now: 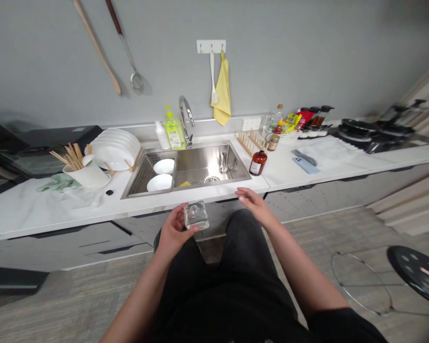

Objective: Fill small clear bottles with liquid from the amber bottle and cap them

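Observation:
My left hand [177,227] grips a clear square glass container [196,215] in front of the counter's edge, fingers and thumb at its sides. Whether anything is inside it, I cannot tell. My right hand [253,204] hovers at the counter's front edge with its fingers stretched out and nothing in it. Beyond that hand, an amber bottle [258,163] with a white label stands upright by the sink's right corner. The steel sink [196,166] lies straight ahead, with two white bowls [160,182] in the rack on its left side.
Left of the sink are white plates [110,147], a white holder [89,175] of chopsticks and a small black round piece [109,192]. A tap [186,114] and soap bottles [174,131] stand behind. Rightward lie a wooden rack [248,143], a phone [306,165] and a stool [418,274].

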The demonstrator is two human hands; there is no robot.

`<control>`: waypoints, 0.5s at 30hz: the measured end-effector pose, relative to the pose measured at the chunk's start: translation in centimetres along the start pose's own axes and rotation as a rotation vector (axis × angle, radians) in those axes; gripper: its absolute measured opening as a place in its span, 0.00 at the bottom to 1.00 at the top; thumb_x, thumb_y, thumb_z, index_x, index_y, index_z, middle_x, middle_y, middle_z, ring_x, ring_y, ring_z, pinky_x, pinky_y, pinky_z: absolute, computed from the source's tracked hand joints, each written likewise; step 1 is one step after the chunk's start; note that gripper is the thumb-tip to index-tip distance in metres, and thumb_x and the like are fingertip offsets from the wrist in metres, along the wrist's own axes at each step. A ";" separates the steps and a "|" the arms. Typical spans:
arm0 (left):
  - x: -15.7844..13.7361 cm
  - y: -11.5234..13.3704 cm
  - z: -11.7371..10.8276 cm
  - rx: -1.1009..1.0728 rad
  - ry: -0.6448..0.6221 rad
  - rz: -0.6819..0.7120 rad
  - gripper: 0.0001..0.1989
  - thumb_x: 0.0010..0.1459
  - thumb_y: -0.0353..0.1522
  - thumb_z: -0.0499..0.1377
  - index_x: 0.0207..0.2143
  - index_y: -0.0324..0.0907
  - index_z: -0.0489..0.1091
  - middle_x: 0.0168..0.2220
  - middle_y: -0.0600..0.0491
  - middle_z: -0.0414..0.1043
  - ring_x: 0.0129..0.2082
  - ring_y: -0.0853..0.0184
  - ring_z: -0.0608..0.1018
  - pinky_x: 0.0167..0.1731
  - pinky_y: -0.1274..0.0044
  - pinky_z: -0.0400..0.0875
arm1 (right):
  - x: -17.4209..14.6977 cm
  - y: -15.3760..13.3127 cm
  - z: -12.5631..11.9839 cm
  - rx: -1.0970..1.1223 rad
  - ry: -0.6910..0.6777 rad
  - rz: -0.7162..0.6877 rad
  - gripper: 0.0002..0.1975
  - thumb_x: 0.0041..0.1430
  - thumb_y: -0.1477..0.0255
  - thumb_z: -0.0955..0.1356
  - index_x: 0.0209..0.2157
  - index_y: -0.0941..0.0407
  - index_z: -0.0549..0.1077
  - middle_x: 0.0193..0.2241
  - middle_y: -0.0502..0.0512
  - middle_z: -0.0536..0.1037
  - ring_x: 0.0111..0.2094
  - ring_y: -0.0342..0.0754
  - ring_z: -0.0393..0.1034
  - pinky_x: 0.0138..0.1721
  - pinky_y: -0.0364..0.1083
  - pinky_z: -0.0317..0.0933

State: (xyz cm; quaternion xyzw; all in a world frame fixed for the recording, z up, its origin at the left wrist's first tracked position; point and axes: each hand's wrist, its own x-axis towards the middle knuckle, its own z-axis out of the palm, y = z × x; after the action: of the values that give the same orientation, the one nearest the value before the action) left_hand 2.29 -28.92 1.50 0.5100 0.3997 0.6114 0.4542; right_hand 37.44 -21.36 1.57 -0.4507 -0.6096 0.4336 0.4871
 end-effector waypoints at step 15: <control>5.6 2.2 -6.0 0.133 0.174 0.010 0.47 0.41 0.38 0.88 0.63 0.44 0.77 0.55 0.42 0.86 0.54 0.50 0.89 0.54 0.62 0.89 | 14.6 6.8 -11.1 -0.461 0.631 -0.003 0.68 0.43 0.47 0.82 0.79 0.58 0.58 0.74 0.79 0.68 0.70 0.73 0.71 0.68 0.69 0.71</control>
State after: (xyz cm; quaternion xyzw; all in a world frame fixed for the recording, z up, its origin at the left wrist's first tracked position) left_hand -4.33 -24.29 4.09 0.4860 0.4747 0.6276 0.3802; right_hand 47.50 -4.73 -0.35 -0.6586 -0.5120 0.1245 0.5373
